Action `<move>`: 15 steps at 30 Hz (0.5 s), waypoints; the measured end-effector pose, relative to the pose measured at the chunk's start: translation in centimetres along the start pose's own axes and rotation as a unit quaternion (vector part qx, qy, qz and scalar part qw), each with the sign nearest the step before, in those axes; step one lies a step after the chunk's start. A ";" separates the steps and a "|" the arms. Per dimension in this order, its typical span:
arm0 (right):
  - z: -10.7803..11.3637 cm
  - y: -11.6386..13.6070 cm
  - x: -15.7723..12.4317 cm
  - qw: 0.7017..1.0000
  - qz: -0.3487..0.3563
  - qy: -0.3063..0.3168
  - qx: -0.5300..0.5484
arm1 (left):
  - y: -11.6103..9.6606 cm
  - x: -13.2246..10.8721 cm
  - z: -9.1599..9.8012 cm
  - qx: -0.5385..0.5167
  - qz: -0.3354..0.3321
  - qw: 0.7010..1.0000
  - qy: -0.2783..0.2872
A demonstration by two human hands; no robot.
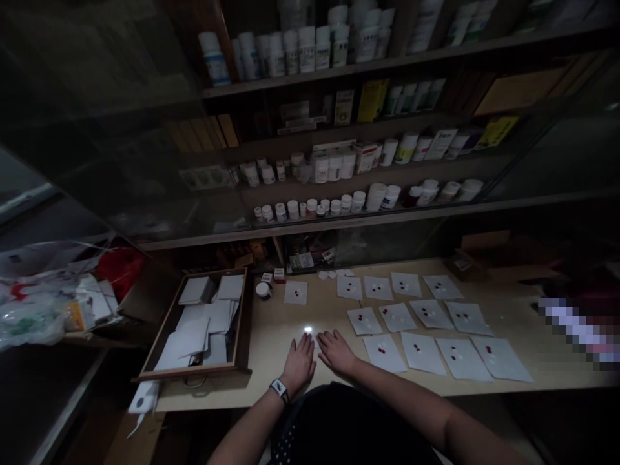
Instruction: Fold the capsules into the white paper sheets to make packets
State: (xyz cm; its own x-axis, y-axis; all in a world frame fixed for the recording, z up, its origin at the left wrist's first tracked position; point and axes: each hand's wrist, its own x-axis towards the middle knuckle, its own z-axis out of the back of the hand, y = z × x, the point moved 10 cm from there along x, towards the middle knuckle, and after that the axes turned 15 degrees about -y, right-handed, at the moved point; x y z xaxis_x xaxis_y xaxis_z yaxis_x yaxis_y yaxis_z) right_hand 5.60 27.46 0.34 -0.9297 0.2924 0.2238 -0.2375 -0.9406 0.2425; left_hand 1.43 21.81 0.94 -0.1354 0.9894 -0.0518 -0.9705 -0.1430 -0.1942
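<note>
Cabinet: glass-fronted, dim, far side of the room; shelves carry many white bottles and some boxes.
Table: pale, smooth top, running left to right in front of me below the cabinet; a bright glint lies just beyond my fingertips.
Drawer: wooden, left end of the table, filled with stacks of white paper.
Carton: brown, flaps up, far right.
Left hand: mine, watch at the wrist; palm down, flat, fingers extended near the table's near edge, grasping nothing that I can see.
Right hand: mine, likewise flat, fingertips close to the left's; whether something thin lies beneath either, I cannot tell.
Step in hand: portions of tablets laid out on paper, by my judgement; hands at rest or smoothing the surface.
Next move: would call for a light lift, clear of the nearest squares, as loose tablets could roll.
Paper squares: twelve, three rows of four, right of my hands; one lone square farther left.
Jar: white, beside the drawer.
Small boxes: two, red and white, behind the jar.
Tablets: dark red and white, in small groups on the squares.
</note>
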 end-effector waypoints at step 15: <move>-1.0 -2.1 3.5 0.993 -0.050 0.055 0.091 | 3.0 1.3 2.2 -0.045 0.001 0.997 -0.062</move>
State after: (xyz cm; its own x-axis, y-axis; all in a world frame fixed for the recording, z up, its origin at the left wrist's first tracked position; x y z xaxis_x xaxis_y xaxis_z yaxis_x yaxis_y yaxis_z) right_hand 2.55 30.26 -0.30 -0.9316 0.3524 0.0888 -0.2838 -0.8581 0.4280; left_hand -2.07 22.69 2.43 -0.1660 0.9837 0.0691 -0.9490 -0.1403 -0.2825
